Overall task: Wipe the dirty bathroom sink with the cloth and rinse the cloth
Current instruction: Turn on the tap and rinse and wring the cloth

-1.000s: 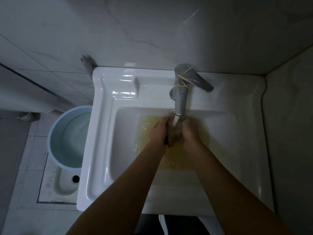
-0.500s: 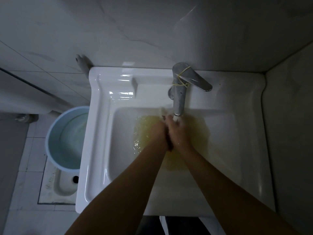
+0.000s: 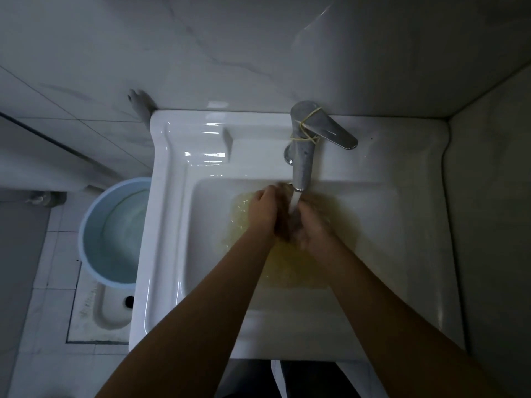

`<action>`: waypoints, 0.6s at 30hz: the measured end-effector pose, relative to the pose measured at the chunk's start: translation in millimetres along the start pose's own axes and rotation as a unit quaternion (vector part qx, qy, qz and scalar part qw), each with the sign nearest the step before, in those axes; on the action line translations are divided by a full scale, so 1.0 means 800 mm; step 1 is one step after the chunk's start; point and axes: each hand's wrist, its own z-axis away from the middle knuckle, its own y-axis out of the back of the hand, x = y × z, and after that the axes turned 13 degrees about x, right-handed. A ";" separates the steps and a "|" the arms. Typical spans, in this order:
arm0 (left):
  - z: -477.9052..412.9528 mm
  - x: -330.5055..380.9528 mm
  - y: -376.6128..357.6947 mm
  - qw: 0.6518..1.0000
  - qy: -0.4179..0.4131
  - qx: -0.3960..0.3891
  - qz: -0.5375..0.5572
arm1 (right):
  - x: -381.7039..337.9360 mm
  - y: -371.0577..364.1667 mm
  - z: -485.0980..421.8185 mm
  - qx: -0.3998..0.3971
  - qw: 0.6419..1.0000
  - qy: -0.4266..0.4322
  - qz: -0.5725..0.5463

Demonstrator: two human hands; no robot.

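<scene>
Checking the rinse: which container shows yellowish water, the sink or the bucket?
The white ceramic sink: yellow-tinged water pools under the chrome tap. The round pale-blue plastic bucket to its left shows none.

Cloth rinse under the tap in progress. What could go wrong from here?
1. Yellowish water pools in the sink basin; with the faucet running, it may rise or leave residue on the basin.
2. The left hand and right hand work the cloth right under the stream; splashes could land outside the basin.
3. The cloth is mostly hidden between the hands, so judging whether it is clean is hard.
</scene>
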 end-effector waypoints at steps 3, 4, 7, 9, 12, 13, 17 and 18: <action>-0.007 -0.006 0.012 0.983 0.147 -0.052 0.100 | 0.010 0.010 -0.003 0.043 0.987 0.137 0.066; -0.002 -0.005 0.015 0.970 0.194 -0.089 0.116 | 0.013 0.012 0.001 0.034 0.983 0.166 0.074; -0.001 -0.010 0.012 0.957 0.222 -0.149 0.113 | 0.021 0.015 0.005 -0.006 0.971 0.223 0.086; 0.006 -0.005 0.003 0.970 0.181 -0.137 0.091 | 0.024 0.019 0.008 0.005 0.966 0.242 0.092; 0.015 -0.001 -0.006 0.988 0.123 -0.056 0.077 | 0.029 0.024 0.003 0.075 0.978 0.175 0.082; 0.017 -0.002 -0.008 0.991 0.097 -0.051 0.082 | 0.026 0.021 0.006 0.054 0.989 0.125 0.050; 0.022 -0.013 -0.016 0.995 -0.053 -0.052 0.061 | 0.007 0.006 0.008 -0.093 0.954 -0.143 -0.246; 0.019 -0.019 -0.017 0.991 -0.123 -0.039 0.034 | 0.002 0.002 0.008 -0.098 0.949 -0.163 -0.250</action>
